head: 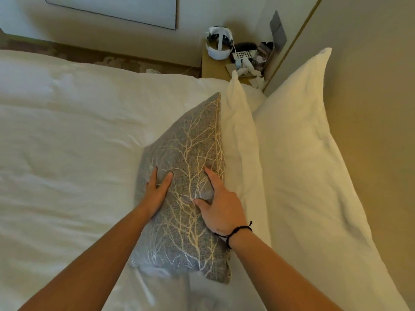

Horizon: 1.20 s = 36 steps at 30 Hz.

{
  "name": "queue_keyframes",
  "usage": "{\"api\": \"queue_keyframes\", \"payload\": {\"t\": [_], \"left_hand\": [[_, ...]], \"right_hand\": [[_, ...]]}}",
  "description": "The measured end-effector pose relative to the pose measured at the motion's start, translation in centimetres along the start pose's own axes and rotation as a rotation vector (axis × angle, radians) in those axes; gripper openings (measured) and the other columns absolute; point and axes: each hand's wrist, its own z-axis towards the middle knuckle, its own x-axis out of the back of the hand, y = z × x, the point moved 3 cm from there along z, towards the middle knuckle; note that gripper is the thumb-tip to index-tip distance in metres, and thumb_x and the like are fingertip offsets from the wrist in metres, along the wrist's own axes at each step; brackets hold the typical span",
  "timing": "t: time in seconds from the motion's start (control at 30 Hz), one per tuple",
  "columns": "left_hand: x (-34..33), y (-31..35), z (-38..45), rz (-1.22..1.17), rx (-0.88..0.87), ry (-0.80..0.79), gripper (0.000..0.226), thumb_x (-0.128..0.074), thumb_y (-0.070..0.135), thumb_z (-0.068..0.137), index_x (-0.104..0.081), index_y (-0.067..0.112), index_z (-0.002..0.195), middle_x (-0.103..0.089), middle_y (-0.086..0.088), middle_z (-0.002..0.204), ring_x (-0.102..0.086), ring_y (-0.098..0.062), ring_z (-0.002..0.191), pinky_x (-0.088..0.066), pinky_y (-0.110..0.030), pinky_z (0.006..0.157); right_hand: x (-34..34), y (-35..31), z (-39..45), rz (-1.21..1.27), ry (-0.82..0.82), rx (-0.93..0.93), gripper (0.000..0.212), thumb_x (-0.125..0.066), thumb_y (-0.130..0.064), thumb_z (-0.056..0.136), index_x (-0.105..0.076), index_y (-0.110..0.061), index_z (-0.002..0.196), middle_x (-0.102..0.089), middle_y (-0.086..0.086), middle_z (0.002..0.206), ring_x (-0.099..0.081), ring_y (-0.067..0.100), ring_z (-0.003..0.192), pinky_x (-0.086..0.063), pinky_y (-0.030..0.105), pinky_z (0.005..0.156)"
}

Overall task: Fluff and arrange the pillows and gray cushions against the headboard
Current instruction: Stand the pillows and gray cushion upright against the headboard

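A gray cushion (190,149) with a pale branch pattern leans on a white pillow (240,142). Behind that one, a second white pillow (307,153) stands against the beige headboard (370,108) on the right. My left hand (157,189) presses flat on the cushion's left side, fingers apart. My right hand (221,205), with a black cord bracelet on the wrist, pinches the cushion's fabric near its right edge between thumb and fingers. Only one gray cushion is in view.
A white duvet (67,142) covers the bed to the left. At the top, beside the bed, a wooden nightstand (213,68) holds a white headset (219,43), tissues and small clutter. A patterned carpet strip and a wall lie beyond.
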Motion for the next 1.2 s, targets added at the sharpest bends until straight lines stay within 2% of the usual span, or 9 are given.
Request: {"api": "queue_keyframes", "payload": {"t": [0.17, 0.3, 0.4, 0.6, 0.77, 0.9, 1.03, 1.13, 1.2], "left_hand": [[-4.7, 2.1, 1.1, 0.04, -0.032, -0.087, 0.102, -0.038, 0.089, 0.071, 0.002, 0.045, 0.154, -0.019, 0.003, 0.163, -0.027, -0.024, 0.146, -0.025, -0.051, 0.117], [-9.6, 4.6, 1.5, 0.07, -0.08, -0.155, 0.107, -0.032, 0.098, 0.064, 0.004, 0.048, 0.152, -0.019, 0.007, 0.163, -0.026, -0.025, 0.146, -0.023, -0.048, 0.115], [-10.1, 4.2, 2.3, 0.134, -0.053, -0.135, 0.11, -0.03, 0.101, 0.059, 0.008, 0.05, 0.15, -0.017, 0.002, 0.164, -0.017, -0.03, 0.149, -0.017, -0.059, 0.117], [-7.9, 2.7, 1.8, 0.118, 0.019, -0.025, 0.103, -0.031, 0.089, 0.071, 0.004, 0.041, 0.154, -0.008, -0.003, 0.165, -0.006, -0.031, 0.151, -0.013, -0.061, 0.118], [-10.4, 5.0, -4.5, 0.331, -0.271, 0.041, 0.092, -0.022, 0.091, 0.076, 0.007, 0.047, 0.151, 0.004, 0.003, 0.165, 0.0, -0.022, 0.151, -0.009, -0.055, 0.119], [-12.9, 6.9, -9.8, 0.573, -0.461, 0.111, 0.078, -0.03, 0.077, 0.087, 0.007, 0.05, 0.15, 0.008, 0.001, 0.165, 0.002, -0.028, 0.151, -0.01, -0.06, 0.118], [-13.7, 6.3, -13.1, 0.713, -0.479, 0.145, 0.084, -0.031, 0.074, 0.087, 0.009, 0.04, 0.153, 0.008, -0.001, 0.165, 0.003, -0.031, 0.15, -0.011, -0.062, 0.116], [-13.9, 5.2, -14.4, 0.763, -0.49, 0.12, 0.091, -0.03, 0.08, 0.082, 0.012, 0.038, 0.152, 0.012, -0.002, 0.164, 0.006, -0.032, 0.15, -0.011, -0.063, 0.116], [-14.0, 4.5, -15.2, 0.783, -0.502, 0.108, 0.095, -0.032, 0.082, 0.08, 0.013, 0.039, 0.152, 0.015, -0.002, 0.164, 0.009, -0.032, 0.15, -0.009, -0.063, 0.116]], "right_hand": [[2.8, 1.8, 0.2, 0.005, 0.134, 0.024, 0.063, -0.062, -0.04, 0.09, -0.03, -0.047, 0.144, -0.065, -0.009, 0.126, -0.067, 0.013, 0.093, -0.054, 0.03, 0.086], [7.6, 4.4, -0.7, 0.023, 0.233, 0.009, 0.063, -0.064, -0.045, 0.087, -0.032, -0.054, 0.141, -0.061, -0.015, 0.131, -0.065, 0.009, 0.102, -0.054, 0.028, 0.088], [7.8, 5.1, -0.1, -0.027, 0.202, -0.025, 0.062, -0.062, -0.045, 0.088, -0.032, -0.052, 0.142, -0.058, -0.012, 0.135, -0.062, 0.015, 0.11, -0.052, 0.033, 0.093], [4.1, 4.4, 1.4, -0.16, 0.133, -0.061, 0.063, -0.057, -0.046, 0.09, -0.025, -0.051, 0.145, -0.063, -0.005, 0.13, -0.064, 0.025, 0.102, -0.056, 0.04, 0.084], [5.2, 4.8, -0.2, -0.154, 0.055, -0.06, 0.059, -0.049, -0.058, 0.09, -0.021, -0.057, 0.142, -0.063, -0.001, 0.128, -0.063, 0.026, 0.105, -0.053, 0.036, 0.083], [7.1, 4.9, -4.8, -0.101, 0.086, 0.006, 0.05, -0.046, -0.054, 0.093, -0.032, -0.049, 0.141, -0.06, 0.004, 0.116, -0.06, 0.024, 0.102, -0.05, 0.036, 0.082], [8.3, 9.8, -13.6, -0.099, 0.205, -0.189, 0.064, -0.054, -0.062, 0.086, -0.037, -0.037, 0.142, -0.055, 0.0, 0.12, -0.058, 0.018, 0.103, -0.049, 0.032, 0.086], [6.7, 13.0, -19.9, -0.081, 0.031, -0.326, 0.083, -0.064, -0.067, 0.076, -0.034, -0.031, 0.145, -0.053, -0.005, 0.129, -0.055, 0.016, 0.112, -0.045, 0.026, 0.088], [5.1, 14.1, -22.6, -0.041, -0.084, -0.371, 0.061, -0.069, -0.059, 0.073, -0.051, -0.032, 0.126, -0.06, -0.012, 0.107, -0.057, 0.012, 0.096, -0.041, 0.015, 0.069]]}}
